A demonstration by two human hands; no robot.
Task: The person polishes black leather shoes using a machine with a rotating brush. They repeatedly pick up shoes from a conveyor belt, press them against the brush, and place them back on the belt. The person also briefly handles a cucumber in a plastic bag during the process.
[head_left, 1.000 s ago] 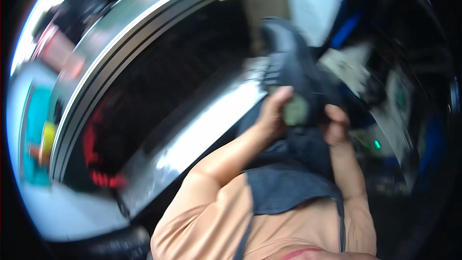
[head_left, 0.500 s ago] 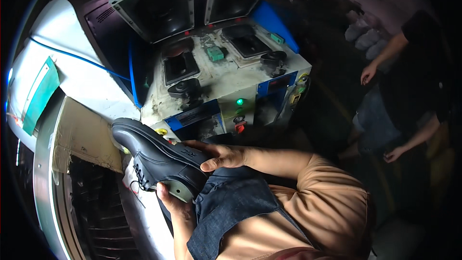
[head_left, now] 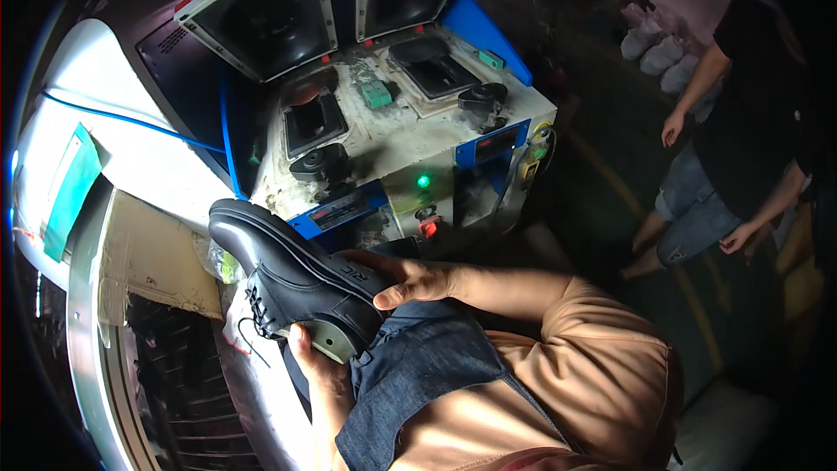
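L hand (head_left: 323, 372), R hand (head_left: 413, 282) w/ grip on glossy blk lace-up shoe (head_left: 292, 275), thick-soled

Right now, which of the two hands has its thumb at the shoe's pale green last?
The left hand: its thumb lies over the pale green last in the black lace-up shoe, whereas the right hand grips the sole side.

Item 1: black lace-up shoe (head_left: 283, 266). Short row of capital letters (head_left: 350, 275) on the sole, at the arch, just beside the right hand (head_left: 410, 283); clear enough to read.
Item 2: off-white and blue machine (head_left: 427, 157). Front panels bear small markings, too fine to read.
Item 3: co-worker's dark top (head_left: 754, 113). Small pale mark (head_left: 797, 115), illegible.
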